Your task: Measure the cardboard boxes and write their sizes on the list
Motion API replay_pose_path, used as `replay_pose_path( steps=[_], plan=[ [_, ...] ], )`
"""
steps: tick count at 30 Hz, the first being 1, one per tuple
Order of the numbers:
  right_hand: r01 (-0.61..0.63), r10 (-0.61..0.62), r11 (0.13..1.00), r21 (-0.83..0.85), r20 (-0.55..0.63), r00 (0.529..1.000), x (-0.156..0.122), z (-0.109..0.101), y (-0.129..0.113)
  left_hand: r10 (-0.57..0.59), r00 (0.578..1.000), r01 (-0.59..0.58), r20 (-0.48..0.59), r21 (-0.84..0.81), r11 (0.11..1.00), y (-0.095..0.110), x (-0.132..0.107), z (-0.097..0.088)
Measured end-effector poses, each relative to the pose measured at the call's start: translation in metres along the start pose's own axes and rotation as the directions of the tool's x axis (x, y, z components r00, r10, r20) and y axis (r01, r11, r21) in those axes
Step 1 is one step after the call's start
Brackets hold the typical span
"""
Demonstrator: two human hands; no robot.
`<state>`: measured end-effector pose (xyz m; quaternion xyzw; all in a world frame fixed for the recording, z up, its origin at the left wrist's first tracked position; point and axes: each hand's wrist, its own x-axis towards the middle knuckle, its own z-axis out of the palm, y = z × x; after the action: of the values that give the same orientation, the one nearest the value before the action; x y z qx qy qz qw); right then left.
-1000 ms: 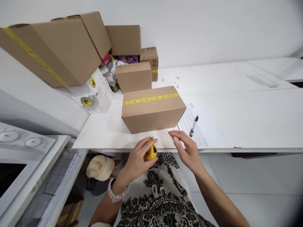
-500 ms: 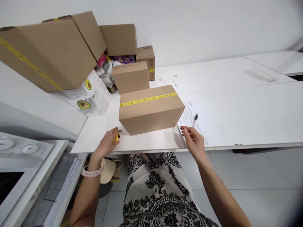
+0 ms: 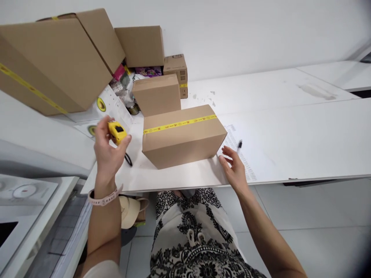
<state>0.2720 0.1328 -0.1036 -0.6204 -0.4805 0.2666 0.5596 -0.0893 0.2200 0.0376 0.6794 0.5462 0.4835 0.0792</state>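
My left hand (image 3: 109, 148) is raised above the left end of the white table and grips a yellow tape measure (image 3: 117, 132) with a black wrist loop hanging below it. A cardboard box (image 3: 182, 148), closed with a strip of yellow printed tape, lies in front of me between my hands. Close to the box's right corner, my right hand (image 3: 234, 166) hovers with fingers apart and nothing in them. Under and beyond that hand is a printed sheet (image 3: 247, 166), with a black-and-white pen (image 3: 240, 144) on it.
Behind the taped box stand a smaller plain box (image 3: 158, 96) and further cartons (image 3: 175, 69). Large boxes (image 3: 55, 61) are stacked at the left on white avocado-print cartons (image 3: 111, 102). A white appliance (image 3: 26, 200) is at lower left. The white table (image 3: 290, 143) stretches right.
My left hand has lifted the tape measure up off the table and turned it. My right hand has shifted slightly, its fingers now spread more beside the box.
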Motion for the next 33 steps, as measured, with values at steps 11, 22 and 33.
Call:
replay_pose_path(
  steps=[11, 22, 33],
  plan=[
    [0.019, -0.037, 0.996, 0.086, 0.218, 0.975, 0.026, 0.018, 0.000, -0.650, 0.724, 0.399, 0.233, -0.909, 0.119, -0.037, -0.052, 0.038],
    [0.166, -0.161, 0.975, -0.150, 0.045, 0.986, 0.106, 0.033, -0.070, -0.520, 0.816, 0.400, 0.252, -0.896, 0.194, -0.003, 0.026, 0.044],
    [0.053, -0.033, 0.995, -0.082, 0.225, 0.974, 0.222, 0.073, -0.058, -0.350, 0.931, 0.317, 0.102, -0.700, 0.640, -0.022, 0.086, 0.108]
  ],
)
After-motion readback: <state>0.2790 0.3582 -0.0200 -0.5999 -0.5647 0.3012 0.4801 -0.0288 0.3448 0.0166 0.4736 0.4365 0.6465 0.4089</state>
